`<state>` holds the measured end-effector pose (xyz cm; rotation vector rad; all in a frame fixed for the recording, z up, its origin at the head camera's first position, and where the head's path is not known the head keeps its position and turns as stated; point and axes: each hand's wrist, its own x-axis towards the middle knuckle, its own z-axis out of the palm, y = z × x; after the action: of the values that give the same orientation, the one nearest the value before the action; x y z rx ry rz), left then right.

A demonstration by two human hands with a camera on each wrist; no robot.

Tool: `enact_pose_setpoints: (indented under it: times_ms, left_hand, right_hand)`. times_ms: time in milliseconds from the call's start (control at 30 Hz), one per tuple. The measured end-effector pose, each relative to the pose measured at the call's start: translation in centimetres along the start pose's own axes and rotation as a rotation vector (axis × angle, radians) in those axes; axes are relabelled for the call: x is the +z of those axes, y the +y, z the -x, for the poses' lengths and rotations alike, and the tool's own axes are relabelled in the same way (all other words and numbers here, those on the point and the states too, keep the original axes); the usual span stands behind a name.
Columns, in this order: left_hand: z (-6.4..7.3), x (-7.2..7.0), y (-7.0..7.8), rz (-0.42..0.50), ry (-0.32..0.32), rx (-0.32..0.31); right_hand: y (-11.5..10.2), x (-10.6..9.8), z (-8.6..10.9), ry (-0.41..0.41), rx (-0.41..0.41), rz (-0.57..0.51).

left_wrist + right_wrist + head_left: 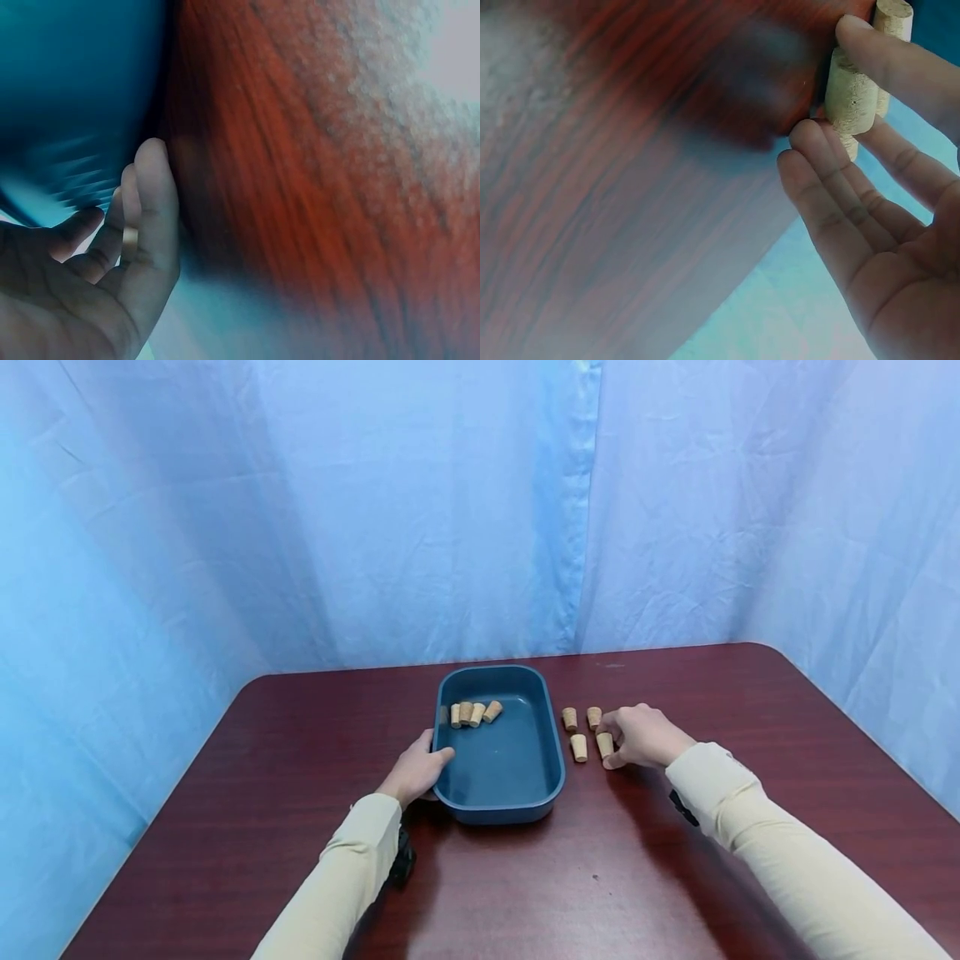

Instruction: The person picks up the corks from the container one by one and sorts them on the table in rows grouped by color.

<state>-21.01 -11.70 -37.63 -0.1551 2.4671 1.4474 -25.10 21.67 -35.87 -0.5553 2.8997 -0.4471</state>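
A blue rectangular tray (498, 816) sits on the table, with several tapered corks (466, 713) lying in its far left part. My left hand (415, 768) grips the tray's left side, the thumb over the rim and the fingers along the outer wall. Right of the tray, several more corks lie in two short rows. At the near right one, a light cork (604, 744), my right hand (641, 737) pinches with thumb and finger at its two ends. That cork (851, 97) also shows between thumb and fingers in the right wrist view, other corks partly hidden behind it.
A dark red wooden table (300, 735) lies under everything. Pale blue curtains (420, 510) hang behind it and along both sides. Beside the held cork, a cork (578, 748) lies on the left and another cork (594, 718) just beyond.
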Motion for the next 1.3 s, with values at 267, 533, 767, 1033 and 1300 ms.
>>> enact_pose_setpoints:
  times_ms: [267,533,767,1033,1300]
  left_hand:
    - [0.0,0.0,0.1,-0.006,0.005,-0.008]
    - [0.1,-0.1,0.1,0.0,0.004,0.002]
    - [0.1,0.0,0.1,0.002,0.006,0.002]
    - [0.1,0.1,0.1,0.004,0.003,0.011]
    - [0.1,0.0,0.0,0.014,0.002,0.008]
  right_hand:
    - [0.4,0.2,0.1,0.021,-0.004,-0.036]
    - [0.7,0.6,0.3,0.059,-0.009,-0.067]
    - [1.5,0.6,0.7,0.048,-0.012,-0.142]
    - [2.0,0.2,0.8,0.011,-0.012,-0.187]
    - [2.2,0.5,0.7,0.025,-0.023,-0.199]
